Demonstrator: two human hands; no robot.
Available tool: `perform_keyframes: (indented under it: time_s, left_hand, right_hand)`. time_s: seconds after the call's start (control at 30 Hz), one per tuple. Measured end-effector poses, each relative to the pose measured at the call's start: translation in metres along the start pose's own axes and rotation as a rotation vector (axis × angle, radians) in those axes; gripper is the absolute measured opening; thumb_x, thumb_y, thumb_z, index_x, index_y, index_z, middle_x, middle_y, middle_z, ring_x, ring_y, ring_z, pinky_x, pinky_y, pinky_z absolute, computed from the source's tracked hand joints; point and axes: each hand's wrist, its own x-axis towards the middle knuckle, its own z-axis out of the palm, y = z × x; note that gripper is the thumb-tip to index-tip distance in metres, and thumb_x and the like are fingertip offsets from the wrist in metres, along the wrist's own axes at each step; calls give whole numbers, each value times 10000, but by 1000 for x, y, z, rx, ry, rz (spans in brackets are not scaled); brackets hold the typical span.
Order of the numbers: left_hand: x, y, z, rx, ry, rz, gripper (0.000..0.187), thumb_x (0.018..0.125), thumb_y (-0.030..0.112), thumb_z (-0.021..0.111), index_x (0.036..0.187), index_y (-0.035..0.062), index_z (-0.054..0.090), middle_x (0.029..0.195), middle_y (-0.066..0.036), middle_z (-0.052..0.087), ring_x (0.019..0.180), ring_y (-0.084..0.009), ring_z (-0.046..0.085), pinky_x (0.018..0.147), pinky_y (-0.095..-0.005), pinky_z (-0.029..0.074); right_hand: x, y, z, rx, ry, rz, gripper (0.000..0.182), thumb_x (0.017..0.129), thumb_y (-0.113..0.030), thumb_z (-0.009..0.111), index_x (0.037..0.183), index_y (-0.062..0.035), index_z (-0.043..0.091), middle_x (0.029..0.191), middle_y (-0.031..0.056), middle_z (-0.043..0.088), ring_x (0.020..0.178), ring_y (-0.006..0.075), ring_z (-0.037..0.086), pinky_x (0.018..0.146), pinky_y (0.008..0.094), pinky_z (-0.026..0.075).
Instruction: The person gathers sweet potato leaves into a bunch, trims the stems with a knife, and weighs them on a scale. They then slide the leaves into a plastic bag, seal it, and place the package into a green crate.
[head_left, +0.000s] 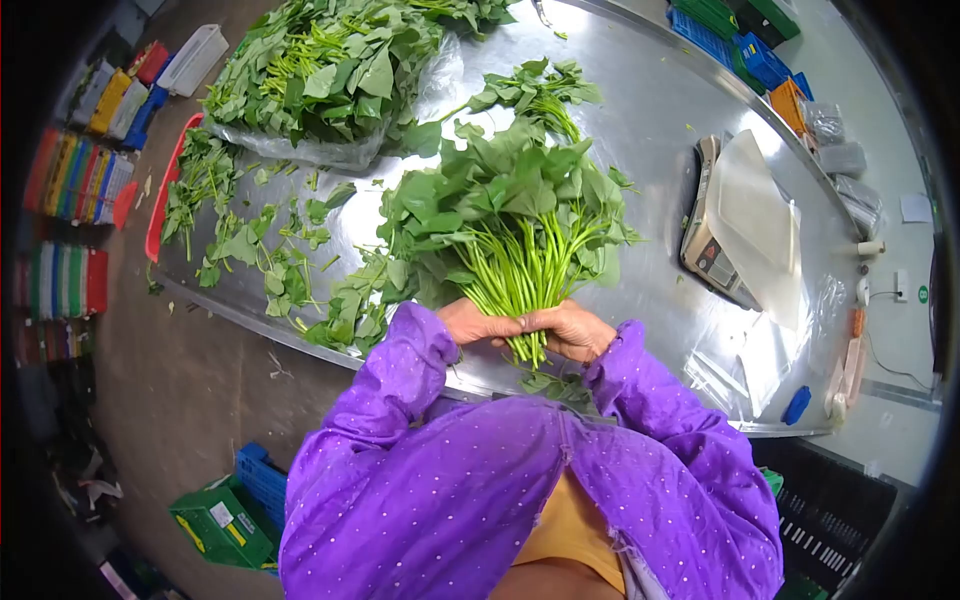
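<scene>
A bunch of leafy green stalks [510,215] lies over the near edge of a steel table [660,110], leaves pointing away from me. Both hands grip its stems close together. My left hand [475,325] wraps the stems from the left. From the right, my right hand [575,330] closes around the same stems, and the cut ends stick out below it. Purple dotted sleeves cover both arms.
A big heap of the same greens [320,65] sits on clear plastic at the far left, with loose leaves [270,260] scattered nearer. A weighing scale [735,225] stands at the right. Coloured crates [755,45] line the far edge; a green box [220,520] is on the floor.
</scene>
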Motion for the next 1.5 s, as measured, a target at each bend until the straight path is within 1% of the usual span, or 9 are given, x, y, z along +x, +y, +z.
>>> perform_keyframes:
  time_s: [0.27, 0.37, 0.57, 0.7, 1.07, 1.17, 1.23, 1.37, 1.5]
  left_hand:
    - [8, 14, 13, 128, -104, -220, 343, 738, 118, 701, 1032, 19, 555, 858, -23, 581, 760, -114, 531, 667, -272, 445]
    - [24, 9, 25, 182, 29, 178, 391, 698, 127, 694, 1046, 38, 539, 928, -36, 564, 831, -121, 516, 708, -303, 429]
    - [35, 4, 48, 38, 33, 27, 872, 732, 296, 694, 1395, 42, 189, 1267, -157, 445, 1182, -273, 428, 996, -388, 306]
    - [71, 15, 61, 77, 196, 1, 761, 740, 425, 654, 1320, 26, 365, 1167, -165, 553, 1042, -247, 551, 894, -334, 396]
    - [355, 69, 128, 10, 46, -419, 680, 846, 552, 458, 1197, -30, 457, 1121, -170, 562, 882, -228, 604, 667, -284, 477]
    - [394, 33, 135, 104, 125, -202, 315, 887, 269, 501, 980, -15, 600, 864, -130, 654, 586, -149, 602, 411, -222, 411]
    - [394, 24, 146, 93, 200, -30, 308, 890, 258, 492, 966, -19, 602, 782, -109, 658, 545, -143, 580, 405, -228, 409]
    - [401, 4, 167, -38, 353, 79, 288, 901, 234, 472, 916, -22, 603, 733, -109, 655, 477, -127, 547, 382, -218, 383]
    - [406, 11, 178, -79, 351, 74, 285, 894, 268, 510, 889, -7, 586, 691, -96, 629, 466, -117, 524, 372, -211, 368]
  right_hand:
    - [-4, 10, -8, 9, 71, -96, 335, 790, -14, 604, 1106, 55, 518, 987, 156, 615, 830, 236, 627, 746, 326, 522]
    - [-15, -10, -6, -133, 166, -321, 315, 771, -37, 635, 1067, 27, 552, 919, 121, 634, 771, 197, 623, 704, 305, 518]
    - [-94, -54, -32, 190, 28, -422, 226, 785, -69, 614, 968, 56, 567, 847, 133, 628, 731, 221, 616, 675, 316, 514]
    - [-165, -67, -77, 219, -258, -993, 373, 759, -223, 627, 983, 63, 544, 869, 146, 587, 747, 252, 564, 699, 350, 446]
    - [-356, -104, -208, -60, 1367, -1304, 226, 803, -134, 602, 924, 56, 604, 829, 140, 640, 711, 197, 628, 606, 291, 504]
    - [-374, -145, -225, -390, 1880, -1070, 174, 837, -158, 546, 829, -6, 632, 776, 80, 633, 725, 176, 609, 606, 305, 491]
    - [-385, -165, -286, -1319, 2269, -704, 166, 829, -154, 544, 866, -3, 603, 747, 57, 592, 666, 200, 552, 675, 319, 470]
    - [-330, -209, -413, -1340, 2120, -1098, 160, 843, -180, 514, 940, -57, 546, 908, 97, 549, 865, 190, 540, 745, 311, 444]
    - [-218, -234, -320, -1588, 1748, 614, 191, 850, -158, 493, 966, -34, 580, 1009, 152, 585, 957, 245, 580, 760, 439, 479]
